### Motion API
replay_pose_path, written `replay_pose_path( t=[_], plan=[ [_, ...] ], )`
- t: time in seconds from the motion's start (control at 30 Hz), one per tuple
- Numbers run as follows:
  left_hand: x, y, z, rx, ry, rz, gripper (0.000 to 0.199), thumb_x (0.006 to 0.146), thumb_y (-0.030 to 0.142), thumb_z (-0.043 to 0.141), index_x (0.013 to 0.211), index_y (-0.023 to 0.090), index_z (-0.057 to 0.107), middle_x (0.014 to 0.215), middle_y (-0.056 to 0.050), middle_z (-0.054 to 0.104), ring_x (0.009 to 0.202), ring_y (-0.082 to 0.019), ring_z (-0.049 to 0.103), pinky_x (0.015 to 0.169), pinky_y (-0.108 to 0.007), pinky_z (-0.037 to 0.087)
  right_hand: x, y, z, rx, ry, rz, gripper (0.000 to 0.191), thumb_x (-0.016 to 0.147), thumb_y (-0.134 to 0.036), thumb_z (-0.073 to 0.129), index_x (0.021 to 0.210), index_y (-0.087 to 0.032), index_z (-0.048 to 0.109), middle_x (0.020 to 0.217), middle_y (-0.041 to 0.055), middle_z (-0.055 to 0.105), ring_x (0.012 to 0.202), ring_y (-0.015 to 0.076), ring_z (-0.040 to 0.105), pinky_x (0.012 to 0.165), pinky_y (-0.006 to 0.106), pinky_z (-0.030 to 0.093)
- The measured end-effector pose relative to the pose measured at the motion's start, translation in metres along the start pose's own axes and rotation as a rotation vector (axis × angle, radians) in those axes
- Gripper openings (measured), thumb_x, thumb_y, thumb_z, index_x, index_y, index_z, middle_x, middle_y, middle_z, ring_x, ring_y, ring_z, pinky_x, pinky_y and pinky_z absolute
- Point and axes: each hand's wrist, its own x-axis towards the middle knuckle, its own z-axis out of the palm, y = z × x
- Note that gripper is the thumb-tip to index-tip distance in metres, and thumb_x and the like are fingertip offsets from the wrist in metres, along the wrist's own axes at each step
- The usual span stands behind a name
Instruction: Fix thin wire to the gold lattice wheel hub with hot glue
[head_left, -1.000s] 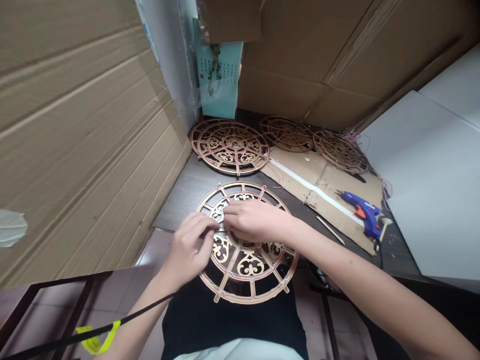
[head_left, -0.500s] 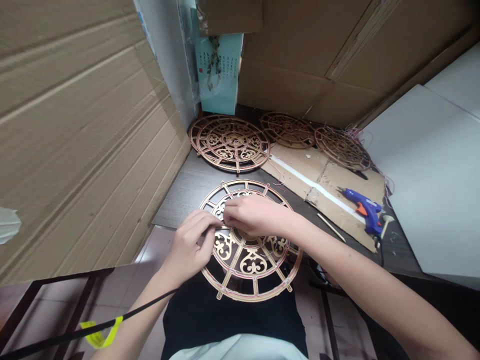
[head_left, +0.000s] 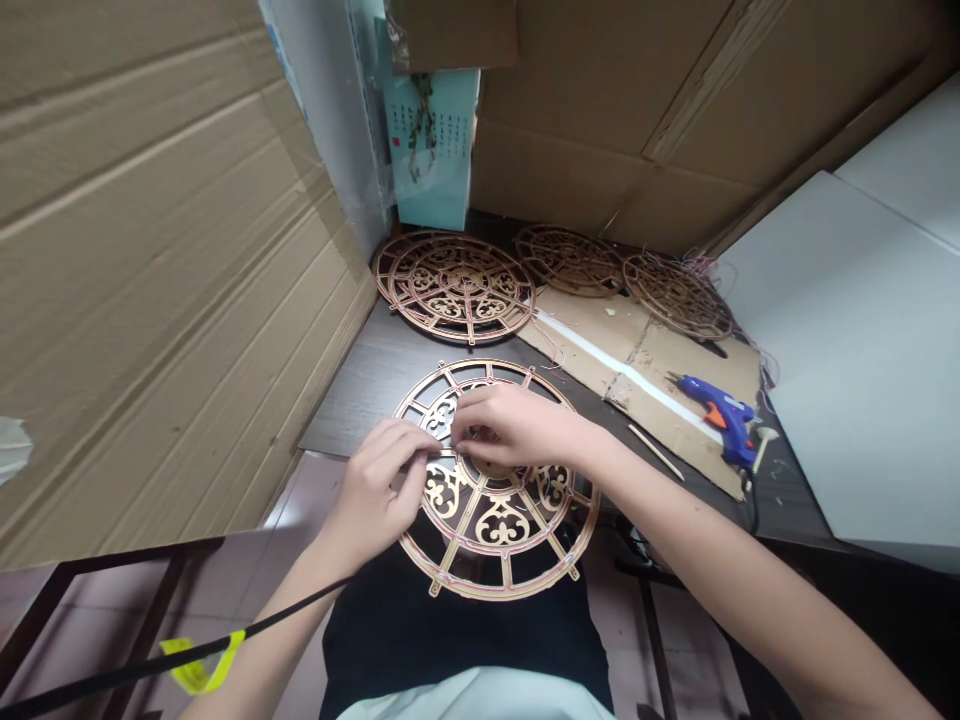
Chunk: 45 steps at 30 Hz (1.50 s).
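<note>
Tall brown cardboard panels (head_left: pixel 150 280) fill the left of the frame and stand across the top. Below them is a dark wood-grain counter (head_left: pixel 352 385). At the centre, a round, light-wood openwork wheel (head_left: pixel 506 588) lies partly on the counter, its lower part reaching past the front edge over a dark-clothed lap (head_left: pixel 465 650). It has concentric rings, straight spokes, curling heart-shaped scrollwork and small tabs on the rim; thin pink-red wire (head_left: pixel 517 548) follows its rings.

Compared with a moment earlier, the wheel lies almost the same, but the right hand (head_left: pixel 521 425) has loosened slightly, showing more of the wheel's middle beneath its palm.

The right hand reaches in from the lower right, palm down, fingers bent near the hub. The left hand (head_left: pixel 382 490) comes from the lower left, its fingertips at the wheel's left spoke, thumb below. Whether either hand's fingers grasp wire or wood cannot be told.

Right of centre, a blue glue gun with an orange trigger (head_left: pixel 724 415) rests on flat cardboard (head_left: pixel 645 340), near a thin pale stick (head_left: pixel 655 451).
</note>
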Motion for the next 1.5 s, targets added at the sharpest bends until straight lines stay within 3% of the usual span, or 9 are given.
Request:
replay_pose_path(
  t=[0.13, 0.37, 0.73, 0.9, 1.23, 1.5],
  plan=[
    [0.0, -0.001, -0.002, 0.014, -0.048, 0.032, 0.024, 0.094, 0.0, 0.052, 0.103, 0.018, 0.065, 0.098, -0.004, 0.067, 0.097, -0.017, 0.057, 0.087, -0.035, 0.047, 0.004, -0.002, 0.0, 0.05, -0.007, 0.098, 0.009, 0.085, -0.009, 0.064, 0.085, -0.015, 0.071, 0.084, 0.0025, 0.068, 0.079, 0.0144, 0.057, 0.076, 0.027, 0.04],
    [0.001, -0.005, -0.007, 0.084, -0.179, 0.102, 0.036, 0.093, 0.0, 0.048, 0.115, 0.02, 0.069, 0.107, -0.008, 0.064, 0.103, -0.022, 0.054, 0.086, -0.038, 0.048, 0.012, -0.002, -0.001, 0.118, -0.02, 0.267, 0.007, 0.076, -0.008, 0.069, 0.078, -0.015, 0.069, 0.068, -0.0027, 0.064, 0.062, 0.01, 0.053, 0.06, 0.023, 0.036],
    [0.005, -0.005, -0.005, 0.083, -0.192, 0.077, 0.033, 0.095, 0.002, 0.048, 0.113, 0.02, 0.07, 0.107, -0.008, 0.063, 0.105, -0.021, 0.053, 0.088, -0.037, 0.047, -0.001, 0.004, -0.007, 0.16, -0.04, 0.117, 0.013, 0.083, -0.008, 0.067, 0.087, -0.016, 0.077, 0.083, 0.0015, 0.071, 0.072, 0.0121, 0.059, 0.07, 0.025, 0.043],
    [0.006, -0.002, -0.005, 0.043, -0.158, 0.041, 0.028, 0.095, 0.001, 0.046, 0.103, 0.018, 0.066, 0.1, -0.005, 0.066, 0.101, -0.02, 0.055, 0.089, -0.036, 0.046, -0.004, 0.001, -0.003, -0.037, -0.032, -0.008, 0.016, 0.084, -0.007, 0.063, 0.084, -0.016, 0.076, 0.084, 0.0031, 0.067, 0.076, 0.0145, 0.057, 0.071, 0.027, 0.041],
    [0.005, -0.004, -0.001, 0.031, -0.128, 0.071, 0.032, 0.094, -0.001, 0.048, 0.109, 0.02, 0.067, 0.102, -0.006, 0.067, 0.1, -0.02, 0.056, 0.088, -0.037, 0.047, 0.001, -0.012, 0.001, -0.324, -0.092, 0.024, 0.015, 0.091, -0.014, 0.054, 0.083, -0.015, 0.068, 0.084, 0.0046, 0.064, 0.073, 0.0163, 0.052, 0.061, 0.032, 0.026],
    [0.005, -0.005, 0.0, 0.02, -0.107, 0.098, 0.032, 0.093, -0.002, 0.049, 0.109, 0.019, 0.068, 0.103, -0.006, 0.067, 0.101, -0.019, 0.056, 0.088, -0.036, 0.047, -0.002, -0.004, 0.003, -0.219, -0.055, 0.024, 0.011, 0.09, -0.016, 0.056, 0.087, -0.016, 0.067, 0.088, 0.0037, 0.066, 0.077, 0.0158, 0.054, 0.063, 0.03, 0.028]
  ],
)
